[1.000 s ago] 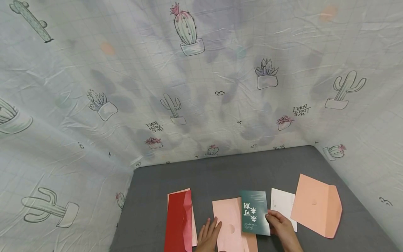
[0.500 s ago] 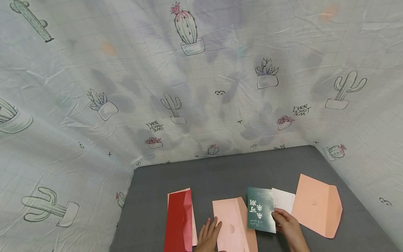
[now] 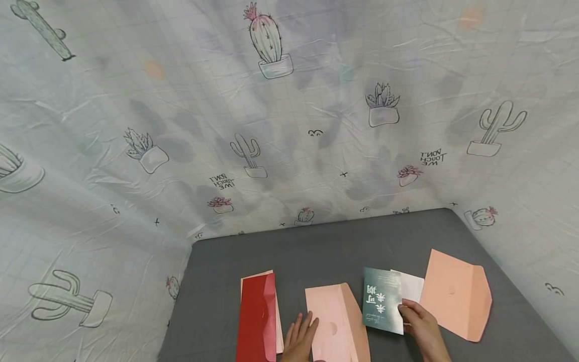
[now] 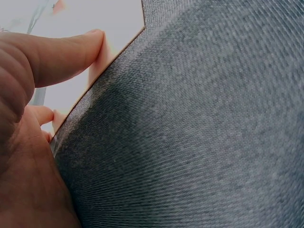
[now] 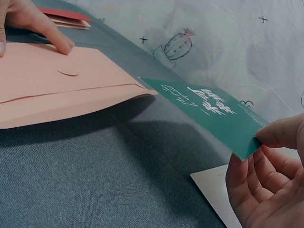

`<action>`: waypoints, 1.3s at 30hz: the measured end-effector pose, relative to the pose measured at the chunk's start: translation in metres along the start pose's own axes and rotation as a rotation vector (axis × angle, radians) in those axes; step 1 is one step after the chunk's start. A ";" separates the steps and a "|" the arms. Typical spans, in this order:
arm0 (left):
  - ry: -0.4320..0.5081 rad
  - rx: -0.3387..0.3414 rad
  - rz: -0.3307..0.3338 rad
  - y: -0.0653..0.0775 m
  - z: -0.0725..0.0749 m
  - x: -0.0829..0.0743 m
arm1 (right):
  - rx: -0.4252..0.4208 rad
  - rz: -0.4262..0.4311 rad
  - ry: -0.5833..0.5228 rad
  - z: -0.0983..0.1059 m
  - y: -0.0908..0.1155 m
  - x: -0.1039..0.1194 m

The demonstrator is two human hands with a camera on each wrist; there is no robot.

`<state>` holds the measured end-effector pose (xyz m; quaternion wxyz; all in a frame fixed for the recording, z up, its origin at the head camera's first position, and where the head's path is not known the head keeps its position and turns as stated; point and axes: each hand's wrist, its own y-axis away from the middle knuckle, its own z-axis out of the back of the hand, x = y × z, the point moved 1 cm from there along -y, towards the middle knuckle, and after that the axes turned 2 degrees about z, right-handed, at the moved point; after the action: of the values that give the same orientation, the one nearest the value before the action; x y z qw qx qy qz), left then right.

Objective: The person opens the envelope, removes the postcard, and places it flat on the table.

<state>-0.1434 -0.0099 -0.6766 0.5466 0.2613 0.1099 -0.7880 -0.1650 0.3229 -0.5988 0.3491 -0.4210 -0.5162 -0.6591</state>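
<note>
My right hand (image 3: 422, 327) pinches the right edge of a green greeting card (image 3: 383, 299) with white lettering, thumb on top and fingers below. The card is held up off the table, tilted in the right wrist view. My left hand (image 3: 299, 339) rests with its fingers extended on a pink envelope (image 3: 332, 314). That envelope lies with its flap (image 3: 359, 327) unfolded to the right, and the green card is apart from it. In the left wrist view the thumb (image 4: 71, 54) lies on the envelope near its edge.
A white card (image 3: 412, 286) lies partly hidden behind the green card. Right of it is a peach envelope (image 3: 448, 294) with its flap out. At the left, a red envelope (image 3: 255, 317) overlaps a pale pink one (image 3: 279, 332). A grey cloth (image 3: 312, 251) covers the table.
My right hand has carried the green card to the right, off the pink envelope's flap and over the white card. The left hand has stayed in place.
</note>
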 end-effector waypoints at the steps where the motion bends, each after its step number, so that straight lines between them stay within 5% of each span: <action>1: 0.004 0.004 0.003 0.000 0.000 0.000 | -0.002 0.002 0.000 0.001 -0.001 -0.001; 39: -0.009 -0.032 -0.016 0.004 0.004 -0.006 | -0.118 -0.039 0.004 0.011 -0.010 -0.013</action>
<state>-0.1391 -0.0087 -0.6694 0.5449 0.2481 0.1222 -0.7915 -0.1665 0.3366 -0.6136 0.3119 -0.4296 -0.4836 -0.6959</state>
